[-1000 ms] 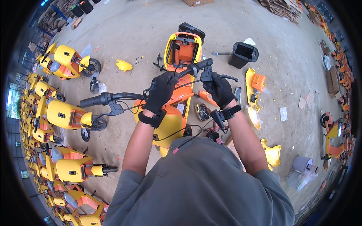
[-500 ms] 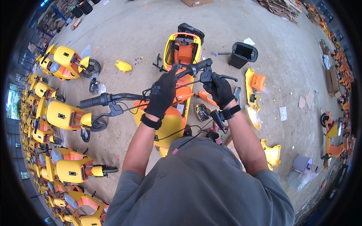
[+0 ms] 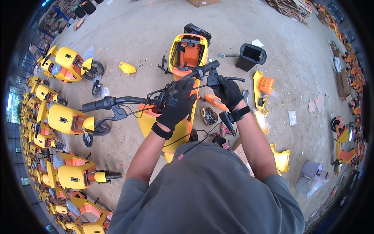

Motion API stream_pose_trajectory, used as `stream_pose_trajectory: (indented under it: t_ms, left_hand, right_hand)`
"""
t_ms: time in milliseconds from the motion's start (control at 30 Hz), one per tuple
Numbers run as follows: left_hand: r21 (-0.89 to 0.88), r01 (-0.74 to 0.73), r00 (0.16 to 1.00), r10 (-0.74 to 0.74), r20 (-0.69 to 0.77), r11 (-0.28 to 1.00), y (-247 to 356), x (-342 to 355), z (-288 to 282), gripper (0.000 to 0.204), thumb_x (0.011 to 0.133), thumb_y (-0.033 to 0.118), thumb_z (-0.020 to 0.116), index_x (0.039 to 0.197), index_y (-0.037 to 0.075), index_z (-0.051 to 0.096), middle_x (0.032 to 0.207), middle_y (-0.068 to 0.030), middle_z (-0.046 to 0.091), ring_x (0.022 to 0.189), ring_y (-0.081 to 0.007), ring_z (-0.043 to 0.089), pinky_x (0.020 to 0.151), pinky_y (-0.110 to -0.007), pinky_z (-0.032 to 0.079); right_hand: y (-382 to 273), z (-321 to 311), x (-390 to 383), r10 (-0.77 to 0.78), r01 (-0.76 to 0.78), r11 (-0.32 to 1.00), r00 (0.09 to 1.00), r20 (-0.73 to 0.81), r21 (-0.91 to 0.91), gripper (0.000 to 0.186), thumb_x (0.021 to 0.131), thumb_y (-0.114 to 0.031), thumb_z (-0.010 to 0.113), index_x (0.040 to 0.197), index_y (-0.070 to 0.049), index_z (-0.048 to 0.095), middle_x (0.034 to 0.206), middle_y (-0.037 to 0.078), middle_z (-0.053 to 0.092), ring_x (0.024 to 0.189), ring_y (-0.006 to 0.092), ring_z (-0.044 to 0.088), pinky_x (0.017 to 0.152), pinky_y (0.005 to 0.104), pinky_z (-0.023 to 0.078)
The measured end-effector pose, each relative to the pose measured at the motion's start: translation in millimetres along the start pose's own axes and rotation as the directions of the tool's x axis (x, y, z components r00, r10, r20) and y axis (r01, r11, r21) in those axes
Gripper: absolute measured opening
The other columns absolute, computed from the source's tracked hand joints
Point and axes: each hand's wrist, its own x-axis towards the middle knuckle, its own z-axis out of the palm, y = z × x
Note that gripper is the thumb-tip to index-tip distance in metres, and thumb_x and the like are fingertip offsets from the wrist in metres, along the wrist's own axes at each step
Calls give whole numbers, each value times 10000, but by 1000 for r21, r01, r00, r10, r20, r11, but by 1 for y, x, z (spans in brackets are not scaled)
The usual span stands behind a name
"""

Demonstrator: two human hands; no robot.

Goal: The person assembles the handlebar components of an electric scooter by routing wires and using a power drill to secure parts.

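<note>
Handlebar (image 3: 134, 100), curved black tube, gloved right-hand fingers (image 3: 223, 83) on slim brake lever (image 3: 235, 79)

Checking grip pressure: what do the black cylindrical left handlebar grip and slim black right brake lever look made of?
Handlebar grip: probably rubber, matte; its surface looks dull. Brake lever: coated metal or hard plastic, low sheen; its slim, stiff-looking shape fits both.

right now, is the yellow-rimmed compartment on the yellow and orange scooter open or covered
Open: the yellow-rimmed compartment is uncovered, and its orange inside shows from above.
</note>
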Motion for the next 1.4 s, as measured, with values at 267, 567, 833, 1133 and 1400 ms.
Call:
stream_pose_trajectory:
  t_ms: [267, 567, 833, 1133, 1400]
  left_hand:
    - [-28, -60, 997, 59, -46, 998, 4, 3, 16, 500, 780, 162, 685, 1225, -3, 529, 1223, -195, 530, 1144, -359, 500, 970, -457, 396]
    - [-155, -5, 990, -17, -143, 988, 30, -29, 7, 379, 824, 112, 644, 1177, 0, 563, 1189, -193, 539, 1127, -356, 502, 948, -460, 394]
    - [104, 186, 964, -161, -210, 977, 11, -23, 0, 670, 815, 346, 711, 1312, -19, 450, 1293, -262, 465, 1245, -446, 395, 1020, -521, 332]
    - [245, 250, 967, -255, -9, 937, 11, -7, -1, 714, 791, 498, 685, 1262, -1, 489, 1201, -235, 553, 1184, -416, 473, 953, -526, 389]
    - [169, 240, 971, -237, -33, 956, 5, -2, 3, 641, 760, 459, 719, 1209, 48, 519, 1105, -178, 602, 1043, -367, 557, 844, -473, 462]
  right_hand:
    - [5, -30, 18, -160, 236, 865, 966, 202, -444, 254, 981, -235, 510, 956, -8, 621, 751, 53, 623, 632, 123, 589, 526, 229, 467]
    - [-2, -31, 20, -113, 354, 729, 906, 407, -586, 218, 993, -170, 460, 989, -22, 621, 752, 7, 616, 608, 81, 550, 515, 221, 428]
    - [-14, -4, 11, 256, -229, 960, 950, 177, -163, 265, 1003, -231, 464, 970, -30, 634, 756, -1, 601, 564, 74, 518, 476, 214, 398]
    - [-6, -6, 20, 240, -142, 939, 923, 301, -315, 264, 1005, -274, 462, 1040, -62, 615, 823, 12, 641, 594, 72, 567, 507, 177, 443]
    - [12, -19, 42, 352, -311, 936, 854, 384, -166, 287, 1020, -219, 426, 1143, -12, 582, 981, 44, 638, 770, 87, 602, 629, 208, 496]
